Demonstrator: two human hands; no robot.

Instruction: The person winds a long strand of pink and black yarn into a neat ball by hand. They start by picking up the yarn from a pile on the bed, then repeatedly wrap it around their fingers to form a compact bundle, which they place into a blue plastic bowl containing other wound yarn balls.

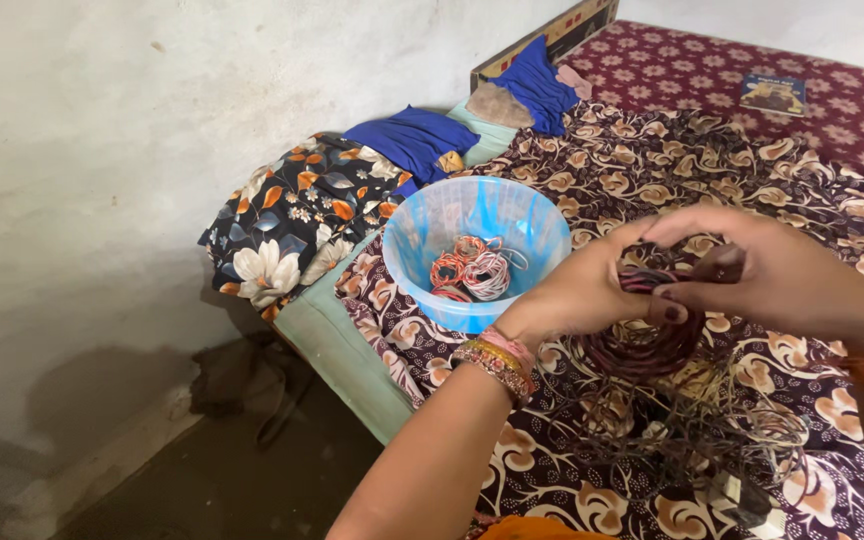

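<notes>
Centrally, both hands meet over the bed, fingers closed together on a dark maroon coil of wire (642,345). Left hand (577,290) comes in from the near left, wrist ringed with bangles (500,362), fingers curled around the coil's upper left edge. Right hand (772,275) enters from the right, fingers pinched on the top of the same coil; thumb and fingertips nearly touch the left hand's. Coil hangs just below and between the two hands, loops roughly round, partly hidden behind the fingers.

Near side, directly under the coil: a loose tangle of thin wires (712,440) spread on the brown floral bedsheet (652,170). How the coil joins this tangle, cannot tell.

Left of the hands, just beside the left hand: a light blue plastic bowl (422,230) on the sheet, holding small wound bundles of orange, pink and white wire (470,270).

Far left: a dark floral pillow (297,220), blue cloth (412,135) on it. Farther back, a maroon patterned cover (702,70) with a small book (772,93) lying on it. Plain wall (102,150) to the left.
</notes>
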